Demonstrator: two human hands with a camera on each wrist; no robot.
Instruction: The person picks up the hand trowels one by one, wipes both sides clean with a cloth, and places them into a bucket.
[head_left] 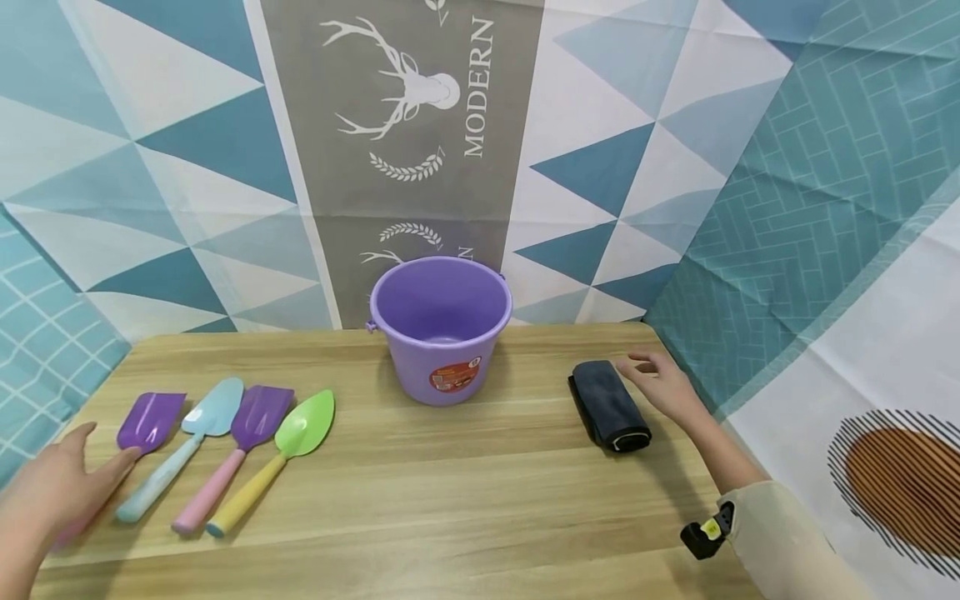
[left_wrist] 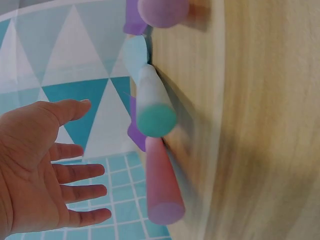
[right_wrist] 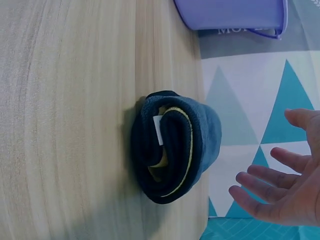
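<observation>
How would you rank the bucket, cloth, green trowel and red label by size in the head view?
1. Bucket
2. Cloth and green trowel, unranked: the trowel looks longer, the cloth broader
3. Red label

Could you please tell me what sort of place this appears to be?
Probably a staged recording corner: deer-print cloth hangs behind a wood-grain table, and a black wrist camera sits at the right sleeve.

Hand tools (head_left: 215,408), four in all: purple-bladed shovels (head_left: 260,415), two; light-blue trowel (head_left: 215,408), one; green trowel (head_left: 306,423), one | purple bucket (head_left: 438,367), one | rolled dark cloth (head_left: 609,404), one | wooden counter (head_left: 450,492), one | black wrist device (head_left: 705,537), one
</observation>
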